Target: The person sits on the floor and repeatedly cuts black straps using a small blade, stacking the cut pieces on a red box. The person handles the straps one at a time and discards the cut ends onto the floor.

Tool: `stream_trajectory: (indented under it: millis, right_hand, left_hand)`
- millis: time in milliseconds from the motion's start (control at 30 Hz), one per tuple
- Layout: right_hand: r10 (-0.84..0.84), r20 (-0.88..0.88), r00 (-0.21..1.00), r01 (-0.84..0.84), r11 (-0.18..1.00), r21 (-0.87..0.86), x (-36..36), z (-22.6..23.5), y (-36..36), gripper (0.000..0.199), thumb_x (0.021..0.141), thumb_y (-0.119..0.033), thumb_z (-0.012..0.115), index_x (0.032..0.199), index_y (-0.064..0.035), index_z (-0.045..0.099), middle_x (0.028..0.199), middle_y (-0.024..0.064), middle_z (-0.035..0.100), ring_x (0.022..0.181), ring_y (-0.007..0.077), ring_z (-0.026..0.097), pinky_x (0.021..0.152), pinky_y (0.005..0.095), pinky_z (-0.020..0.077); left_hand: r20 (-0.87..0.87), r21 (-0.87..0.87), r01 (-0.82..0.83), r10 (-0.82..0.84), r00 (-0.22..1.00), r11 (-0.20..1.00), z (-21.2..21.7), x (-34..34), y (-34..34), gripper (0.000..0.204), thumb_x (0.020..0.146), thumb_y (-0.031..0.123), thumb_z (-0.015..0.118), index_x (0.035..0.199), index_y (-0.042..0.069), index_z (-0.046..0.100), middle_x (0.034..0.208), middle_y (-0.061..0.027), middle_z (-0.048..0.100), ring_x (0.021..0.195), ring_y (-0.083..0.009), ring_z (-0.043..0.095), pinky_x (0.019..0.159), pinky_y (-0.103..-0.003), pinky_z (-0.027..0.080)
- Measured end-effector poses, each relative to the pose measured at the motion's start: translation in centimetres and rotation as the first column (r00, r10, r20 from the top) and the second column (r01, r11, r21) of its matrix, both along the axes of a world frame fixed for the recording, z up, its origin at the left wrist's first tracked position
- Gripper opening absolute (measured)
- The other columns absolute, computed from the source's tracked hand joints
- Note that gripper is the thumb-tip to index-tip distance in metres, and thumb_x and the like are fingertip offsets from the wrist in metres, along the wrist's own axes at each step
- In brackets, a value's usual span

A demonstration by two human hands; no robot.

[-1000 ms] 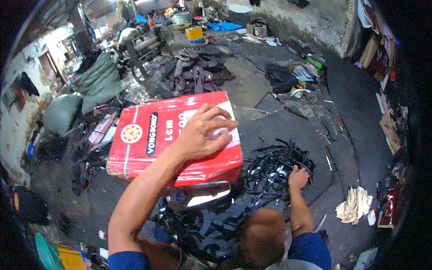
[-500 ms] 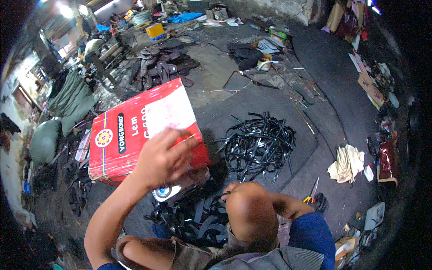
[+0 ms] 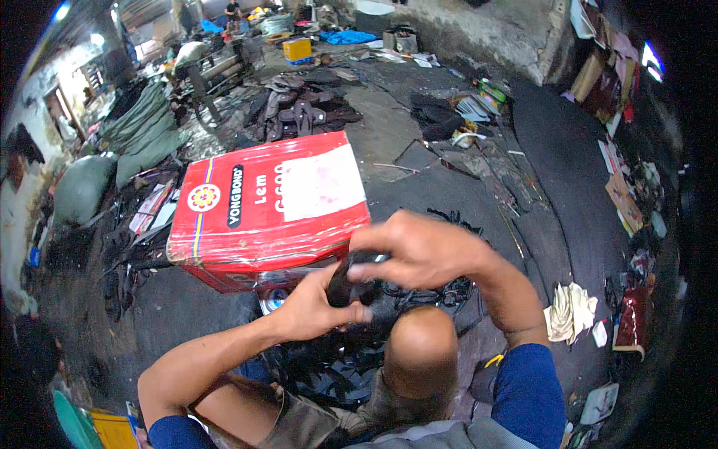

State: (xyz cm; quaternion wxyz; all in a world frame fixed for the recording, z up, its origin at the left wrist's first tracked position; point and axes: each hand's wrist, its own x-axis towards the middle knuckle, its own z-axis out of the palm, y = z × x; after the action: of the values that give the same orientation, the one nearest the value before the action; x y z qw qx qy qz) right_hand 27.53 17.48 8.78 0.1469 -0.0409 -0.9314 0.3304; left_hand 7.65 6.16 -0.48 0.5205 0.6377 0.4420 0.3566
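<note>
In front of my raised knee, both my hands meet at a dark black strip-like piece (image 3: 345, 283), blurred, its exact kind unclear. My left hand (image 3: 318, 305) grips it from the lower left, thumb toward the right. From the right, my right hand (image 3: 419, 251) pinches its upper end between thumb and fingers. Just beyond my hands stands a red carton box (image 3: 262, 232) with a white paper patch on top. A tangle of glossy black straps (image 3: 445, 295) lies partly hidden behind my right hand. More black strips (image 3: 336, 382) lie below, between my legs.
A yellow handle (image 3: 494, 361) shows beside my right sleeve. Cream cloth (image 3: 570, 313) lies to the right. Farther off are a heap of dark shoe-like pieces (image 3: 299, 112), a yellow box (image 3: 297, 50) and green sacks (image 3: 86, 191). Another person (image 3: 232, 10) is at the far back.
My left hand has come down from over the box toward my knee. My right hand has risen from behind the knee, and the black piece is now between both. The view has shifted.
</note>
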Motion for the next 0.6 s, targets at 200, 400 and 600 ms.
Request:
stream_trajectory:
  millis: [200,400,600]
  right_hand:
    - [-0.422,-0.191,0.886,0.385,0.901,-0.202,0.6,3.8,1.0,0.02,0.092,-0.016,0.078,0.095,-0.0024,0.064,0.083,0.0037,0.068,0.08,0.0103,0.061,0.071,0.0295,0.0499]
    - [-0.544,-0.357,0.759,0.465,0.838,-0.287,0.8,5.0,1.8,0.022,0.097,-0.021,0.074,0.088,-0.0013,0.072,0.071,0.0015,0.066,0.056,0.0088,0.062,0.048,0.0233,0.047]
    - [-0.709,-0.509,0.489,0.552,0.703,-0.448,-0.5,5.2,0.9,0.029,0.099,-0.029,0.073,0.083,-0.0044,0.072,0.068,-0.0003,0.065,0.051,0.0058,0.054,0.047,0.0234,0.0418]
  left_hand:
    - [0.258,0.009,-0.171,0.163,0.952,0.985,5.1,-2.1,-0.8,0.034,0.089,0.006,0.079,0.117,0.005,0.06,0.089,0.0019,0.064,0.065,-0.006,0.058,0.054,-0.022,0.048]
    - [-0.144,0.236,0.066,-0.033,0.989,0.97,0.4,-2.4,-1.1,0.045,0.108,0.032,0.056,0.143,0.004,0.05,0.087,-0.0011,0.062,0.079,-0.0196,0.059,0.076,-0.039,0.05]
    - [0.22,-0.039,0.289,-0.274,0.936,0.957,1.0,-1.6,-1.1,0.033,0.113,0.035,0.041,0.118,0.005,0.054,0.081,-0.0008,0.053,0.071,-0.0101,0.051,0.068,-0.029,0.046]
